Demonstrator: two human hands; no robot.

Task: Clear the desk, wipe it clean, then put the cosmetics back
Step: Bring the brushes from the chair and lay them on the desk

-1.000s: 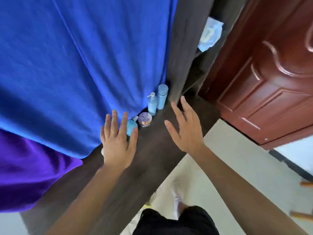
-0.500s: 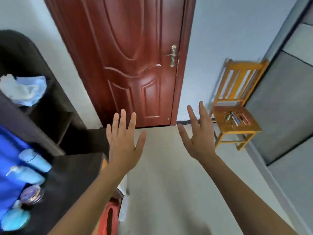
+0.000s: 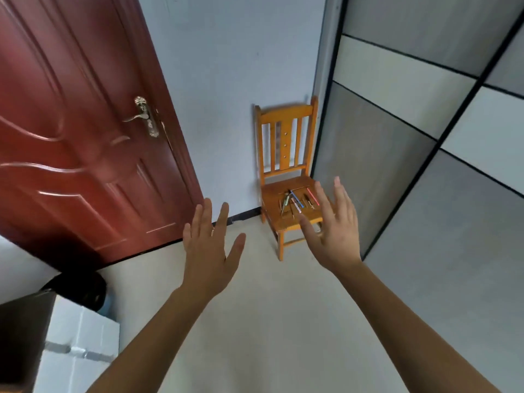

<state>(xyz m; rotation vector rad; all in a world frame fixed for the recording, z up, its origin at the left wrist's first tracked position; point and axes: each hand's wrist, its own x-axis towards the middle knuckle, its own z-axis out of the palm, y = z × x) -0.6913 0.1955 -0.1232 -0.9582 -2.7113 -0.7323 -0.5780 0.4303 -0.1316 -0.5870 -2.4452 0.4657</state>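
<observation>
At the near left, a dark bench (image 3: 24, 338) corner shows. Both arms reach forward: the left hand (image 3: 208, 251) and right hand (image 3: 334, 236) are spread, fingers straight, holding nothing. Farther off, slender cosmetics (image 3: 296, 200) lie on the seat of a wooden chair (image 3: 286, 129) by the far wall, right of a red door (image 3: 71, 137).

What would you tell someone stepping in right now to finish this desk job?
Hands: the left hand is open and empty, raised. The right hand is open and empty, raised in front of the chair.
Things: slim sticks, likely the cosmetics, lie loose on the chair seat.
Done: the desk top is out of view, so wiping cannot be judged.
Left: pick up the sticks and put them back on the desk.
</observation>
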